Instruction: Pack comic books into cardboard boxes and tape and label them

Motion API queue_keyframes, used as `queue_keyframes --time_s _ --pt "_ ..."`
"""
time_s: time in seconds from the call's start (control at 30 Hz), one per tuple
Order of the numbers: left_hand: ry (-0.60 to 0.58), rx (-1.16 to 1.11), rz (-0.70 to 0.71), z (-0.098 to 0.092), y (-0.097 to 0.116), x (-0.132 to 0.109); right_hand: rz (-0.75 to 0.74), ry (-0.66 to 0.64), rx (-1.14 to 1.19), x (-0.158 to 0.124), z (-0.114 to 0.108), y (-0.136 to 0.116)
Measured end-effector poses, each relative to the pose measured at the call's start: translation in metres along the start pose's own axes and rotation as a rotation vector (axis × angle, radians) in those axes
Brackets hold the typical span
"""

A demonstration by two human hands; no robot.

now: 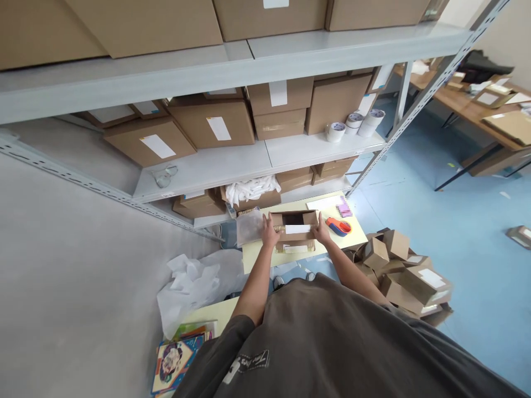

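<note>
A small cardboard box [286, 236] with a white label on its front stands on the pale yellow table [259, 260], its top open and its inside dark. My left hand [269, 232] grips the box's left side, and my right hand [321, 230] grips the right side. In front of it, toward me, lies another piece of labelled cardboard [280, 247]; whether it is a flap or a second box I cannot tell. An orange and blue tape dispenser [339, 226] rests just right of my right hand. A translucent white sheet [248, 228] lies beside my left hand.
A grey metal shelf [232, 157] with several cardboard boxes and white tape rolls [336, 131] rises beyond the table. Empty-looking cartons [409, 271] are heaped on the floor at right. White wrapping [194, 282] and colourful books [178, 359] lie at left.
</note>
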State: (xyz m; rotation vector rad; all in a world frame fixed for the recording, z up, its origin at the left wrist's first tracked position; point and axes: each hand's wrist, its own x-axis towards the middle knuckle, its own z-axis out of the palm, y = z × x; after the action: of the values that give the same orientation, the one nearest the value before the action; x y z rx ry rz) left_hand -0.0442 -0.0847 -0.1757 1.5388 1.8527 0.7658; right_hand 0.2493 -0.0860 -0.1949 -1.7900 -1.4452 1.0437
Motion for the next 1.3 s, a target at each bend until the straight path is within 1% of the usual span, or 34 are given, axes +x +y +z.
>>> queue_keyframes --time_s 0.07,0.13,0.23,0.3,0.37,0.47,0.53,0.63,0.7,0.83,0.9,0.97,1.03,1.1,1.17,1.23,1.3 --pt "-0.021 -0.009 0.027 -0.006 -0.003 0.011 -0.018 0.044 -0.106 -0.001 0.000 -0.001" --pt "-0.066 -0.007 0.028 -0.007 -0.009 0.018 -0.041 0.071 -0.191 -0.003 0.001 0.000" --pt "-0.164 -0.020 0.003 -0.001 -0.020 0.018 -0.036 0.041 -0.282 -0.004 0.004 0.001" --pt "-0.187 -0.050 -0.030 0.005 -0.024 0.017 0.006 0.003 -0.324 -0.001 0.007 0.001" --pt "-0.156 -0.073 -0.093 0.011 -0.025 0.017 0.045 -0.024 -0.352 0.004 0.010 0.001" --pt "-0.054 -0.085 -0.204 0.015 -0.021 0.023 0.056 -0.047 -0.370 0.014 0.012 -0.001" --pt "-0.012 -0.082 -0.220 0.016 -0.017 0.028 0.050 -0.052 -0.378 0.021 0.012 -0.002" --pt "-0.032 -0.047 -0.188 0.020 -0.011 0.030 0.044 -0.066 -0.404 0.031 0.011 -0.003" --pt "-0.023 -0.019 -0.191 0.026 -0.007 0.024 0.038 -0.083 -0.421 0.037 0.010 -0.004" --pt "0.120 0.031 -0.221 0.047 0.008 0.001 -0.006 -0.144 -0.442 0.045 0.001 -0.002" --pt "0.166 0.061 -0.239 0.057 0.016 -0.009 -0.054 -0.206 -0.415 0.045 -0.009 0.002" --pt "0.172 0.101 -0.264 0.064 0.021 -0.014 -0.114 -0.236 -0.358 0.045 -0.025 0.012" --pt "0.175 0.152 -0.284 0.066 0.023 -0.016 -0.149 -0.177 -0.307 0.045 -0.047 0.027" --pt "0.189 0.198 -0.273 0.066 0.023 -0.017 -0.119 -0.066 -0.291 0.047 -0.072 0.048" --pt "0.192 0.226 -0.270 0.066 0.023 -0.018 -0.050 -0.007 -0.300 0.049 -0.098 0.072" --pt "0.203 0.244 -0.293 0.068 0.024 -0.021 0.007 -0.033 -0.315 0.052 -0.120 0.096" --pt "0.226 0.257 -0.321 0.072 0.027 -0.026 0.026 -0.116 -0.329 0.054 -0.135 0.117"
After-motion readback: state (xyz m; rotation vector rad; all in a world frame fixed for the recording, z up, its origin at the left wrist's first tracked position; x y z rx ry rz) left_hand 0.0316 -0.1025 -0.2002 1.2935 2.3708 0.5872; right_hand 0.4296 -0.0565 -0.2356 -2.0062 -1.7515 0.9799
